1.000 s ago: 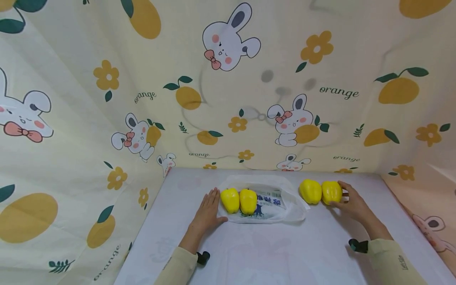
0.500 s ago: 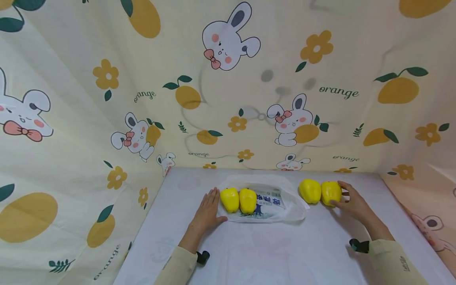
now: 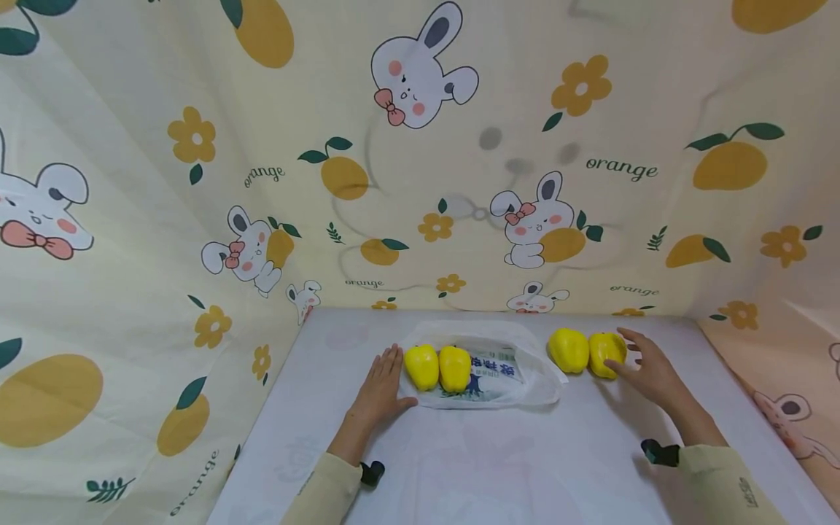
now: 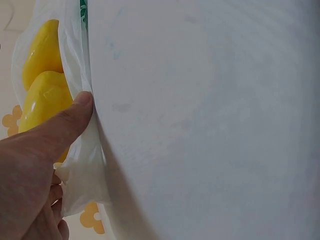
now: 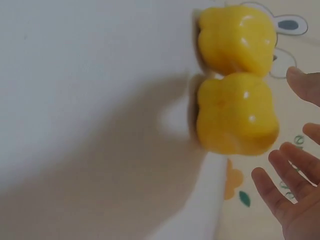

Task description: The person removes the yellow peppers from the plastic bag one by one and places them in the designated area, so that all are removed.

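Two yellow bell peppers, a left one [image 3: 421,367] and a right one [image 3: 455,369], sit side by side on the left part of a white plastic bag [image 3: 541,390] with blue print. My left hand [image 3: 380,383] rests at the bag's left edge, fingers straight and thumb spread; in the left wrist view the thumb [image 4: 75,112] lies against the plastic. Right of the bag stand two more peppers, an inner one [image 3: 568,351] and an outer one [image 5: 237,115], touching each other. Beside the outer one my right hand [image 3: 650,368] is spread, holding nothing, a gap showing in the right wrist view.
Everything lies on a table with a whitish cover [image 3: 472,467]. Behind it and at both sides hangs a cream cloth [image 3: 407,182] printed with rabbits, oranges and flowers. A small black camera sits at each wrist, by the beige sleeves [image 3: 725,477].
My right hand has let go of the outer right pepper; its fingers have spread and drawn slightly back. The left hand and the peppers stay in place.
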A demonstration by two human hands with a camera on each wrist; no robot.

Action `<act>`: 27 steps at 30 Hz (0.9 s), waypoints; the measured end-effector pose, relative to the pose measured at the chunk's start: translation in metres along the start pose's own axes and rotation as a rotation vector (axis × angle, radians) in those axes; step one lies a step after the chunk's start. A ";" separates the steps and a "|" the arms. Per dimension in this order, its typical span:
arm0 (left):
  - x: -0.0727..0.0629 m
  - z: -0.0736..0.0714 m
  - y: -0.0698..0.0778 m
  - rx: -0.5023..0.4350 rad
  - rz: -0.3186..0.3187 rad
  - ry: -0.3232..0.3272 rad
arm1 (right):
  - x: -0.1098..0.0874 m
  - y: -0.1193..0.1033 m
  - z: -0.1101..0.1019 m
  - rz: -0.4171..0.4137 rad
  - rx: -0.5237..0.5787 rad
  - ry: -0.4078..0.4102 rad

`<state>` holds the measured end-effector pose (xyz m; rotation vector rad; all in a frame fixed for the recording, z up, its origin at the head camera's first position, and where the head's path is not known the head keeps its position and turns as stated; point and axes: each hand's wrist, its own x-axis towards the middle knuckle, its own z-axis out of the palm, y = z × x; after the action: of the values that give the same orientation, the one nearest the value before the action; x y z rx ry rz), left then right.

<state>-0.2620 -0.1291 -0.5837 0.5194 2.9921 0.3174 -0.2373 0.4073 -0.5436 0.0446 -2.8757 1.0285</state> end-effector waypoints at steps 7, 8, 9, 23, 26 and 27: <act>0.000 0.000 0.000 0.000 0.000 -0.003 | -0.001 -0.025 0.001 -0.019 0.009 0.005; 0.000 0.000 -0.001 0.000 -0.001 -0.005 | -0.001 -0.028 0.001 -0.028 0.011 0.002; 0.001 0.000 -0.001 0.000 -0.004 -0.008 | -0.001 -0.031 0.001 -0.035 0.012 -0.001; 0.003 0.001 -0.001 0.004 -0.012 -0.016 | -0.002 -0.063 0.013 -0.065 0.041 -0.051; 0.002 0.000 -0.001 -0.008 -0.007 -0.015 | -0.003 -0.070 0.017 -0.082 0.041 -0.051; 0.002 0.000 -0.001 -0.011 -0.006 -0.014 | -0.004 -0.072 0.018 -0.090 0.044 -0.052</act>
<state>-0.2640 -0.1293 -0.5842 0.5096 2.9766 0.3279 -0.2310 0.3407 -0.5124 0.2045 -2.8670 1.0892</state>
